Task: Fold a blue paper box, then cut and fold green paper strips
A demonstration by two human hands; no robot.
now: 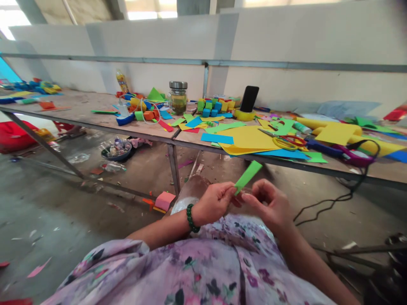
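A light green strip [248, 176] slants up and to the right above my lap. Its lower end is pinched between the thumb and fingers of my left hand [218, 202], which has a dark green bead bracelet [190, 218] at the wrist. Just right of the strip is my right hand [270, 205], with its fingers curled and its thumb pointing toward the left hand. A gap shows between that thumb and the bent forefinger, and nothing is visible in it. Both hands are below the front edge of the table [190, 142].
On the table lie yellow sheets [251, 139], a blue strip [217, 139], scissors [289, 142], a purple tool [352, 156] with a black cord, a glass jar [178, 99], and a phone [249, 98] on a yellow roll. A basin [117, 150] is on the floor.
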